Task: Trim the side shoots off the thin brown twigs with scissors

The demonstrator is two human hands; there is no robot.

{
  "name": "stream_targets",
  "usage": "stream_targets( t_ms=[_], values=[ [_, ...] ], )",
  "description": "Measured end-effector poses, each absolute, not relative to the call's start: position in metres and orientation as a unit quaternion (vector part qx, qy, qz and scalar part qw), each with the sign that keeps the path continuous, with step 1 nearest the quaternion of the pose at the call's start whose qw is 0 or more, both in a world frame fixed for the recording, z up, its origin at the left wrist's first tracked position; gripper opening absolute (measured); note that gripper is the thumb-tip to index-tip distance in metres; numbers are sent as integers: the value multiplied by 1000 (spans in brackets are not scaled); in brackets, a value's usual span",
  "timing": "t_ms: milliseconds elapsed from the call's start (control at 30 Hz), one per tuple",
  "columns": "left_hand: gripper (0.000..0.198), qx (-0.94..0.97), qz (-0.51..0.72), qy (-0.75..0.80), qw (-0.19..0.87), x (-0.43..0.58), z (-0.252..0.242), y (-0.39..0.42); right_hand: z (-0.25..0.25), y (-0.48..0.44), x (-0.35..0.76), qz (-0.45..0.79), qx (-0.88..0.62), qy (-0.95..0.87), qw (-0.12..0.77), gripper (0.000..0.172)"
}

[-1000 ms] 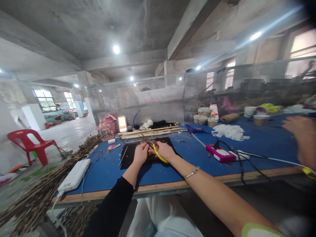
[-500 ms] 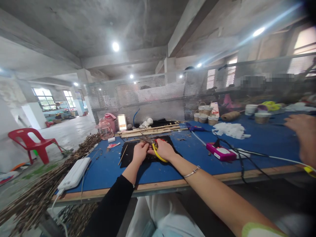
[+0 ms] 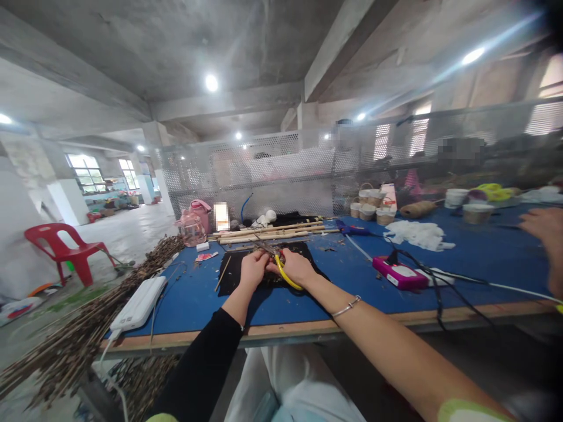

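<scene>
My right hand (image 3: pixel 298 268) is closed around a pair of scissors (image 3: pixel 289 280) with yellow handles. Their metal blades point away from me and to the left, toward my other hand. Close beside them my left hand (image 3: pixel 253 271) has its fingers pinched together at the blades; whatever they hold is too small to make out. Both hands are over a black cloth (image 3: pixel 227 284) strewn with small brown plant bits. A thin stick (image 3: pixel 223 274) lies on the cloth's left side.
Long pale sticks (image 3: pixel 272 235) lie behind the cloth. A white power bank (image 3: pixel 138 303) and bundled dry twigs (image 3: pixel 92 319) are at left. To the right are a glue gun (image 3: pixel 352 229), a magenta box (image 3: pixel 398 274) with cables, cups (image 3: pixel 368 212) and another person's hand (image 3: pixel 543 234).
The whole view has shifted slightly, so things appear a little further right. My hands stay together over the cloth, with the scissors still in the right one.
</scene>
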State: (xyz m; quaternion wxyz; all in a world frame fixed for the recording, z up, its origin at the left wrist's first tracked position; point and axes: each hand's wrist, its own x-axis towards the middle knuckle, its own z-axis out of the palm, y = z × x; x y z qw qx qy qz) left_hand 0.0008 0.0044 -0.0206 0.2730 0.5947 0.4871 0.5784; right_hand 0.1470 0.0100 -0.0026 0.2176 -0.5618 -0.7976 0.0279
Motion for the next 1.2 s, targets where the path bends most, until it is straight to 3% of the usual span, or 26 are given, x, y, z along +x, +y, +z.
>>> stream_targets(
  t_ms=[200,433,667,767,867,967,1033,1133,1200],
  values=[
    [32,560,591,476,332,1,-26,9,-4,13,147,25,-568,-795,210,69],
    [27,520,598,472,385,6,-20,6,-6,16,149,13,-575,-792,206,66],
    [20,489,610,498,375,7,-15,3,-7,22,153,-3,-584,-767,268,60],
    [17,474,620,490,389,8,-14,2,-3,26,162,34,-541,-782,308,56],
    [14,473,623,488,387,8,-13,1,3,30,177,162,-455,-822,302,56],
    [19,512,611,517,313,4,-14,-2,6,35,193,385,-419,-775,275,61],
    [24,561,586,540,225,4,-13,-6,5,40,201,461,-397,-732,307,63],
    [24,653,509,555,77,13,-9,-13,4,51,208,438,-411,-695,395,61],
    [19,724,427,541,-20,25,-5,-16,4,59,212,325,-473,-692,437,61]
  ],
)
